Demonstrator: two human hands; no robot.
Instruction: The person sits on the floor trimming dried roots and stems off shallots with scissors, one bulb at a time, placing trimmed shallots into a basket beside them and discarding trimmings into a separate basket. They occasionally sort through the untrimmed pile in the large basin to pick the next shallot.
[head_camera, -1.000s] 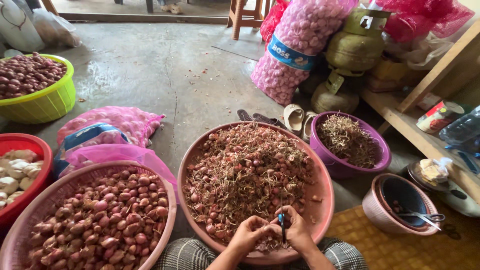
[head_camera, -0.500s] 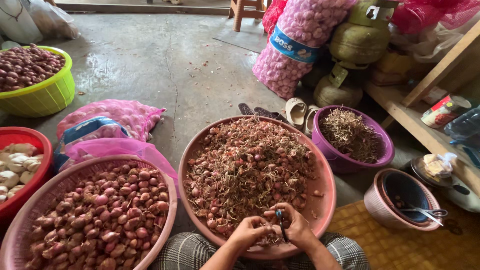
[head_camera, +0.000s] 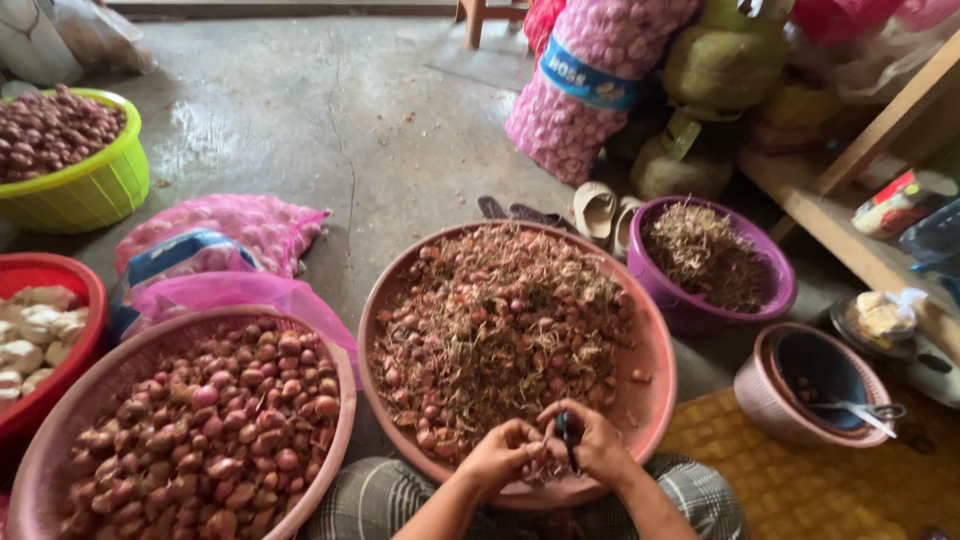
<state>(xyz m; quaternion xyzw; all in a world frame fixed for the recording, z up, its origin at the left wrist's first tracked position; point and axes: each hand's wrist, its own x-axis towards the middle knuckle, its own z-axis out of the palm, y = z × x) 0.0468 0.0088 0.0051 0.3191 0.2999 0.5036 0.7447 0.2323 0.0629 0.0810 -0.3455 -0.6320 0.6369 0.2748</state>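
Hands: both meet over the near rim of the pink basin (head_camera: 655, 345), touching each other.
Left hand (head_camera: 500, 455): fingers curled shut around a small shallot, mostly hidden in the grip.
Right hand (head_camera: 597, 443): closed around a dark knife (head_camera: 566, 435), blade pointing down towards the lap.
Basin: heaped with untrimmed shallots (head_camera: 500, 330) and dry roots.
Left tray (head_camera: 345, 400): cleaned shallots.
Purple bowl (head_camera: 780, 285): trimmings, just beside the basin.
Lap: checked cloth (head_camera: 370, 500) under the basin's edge.
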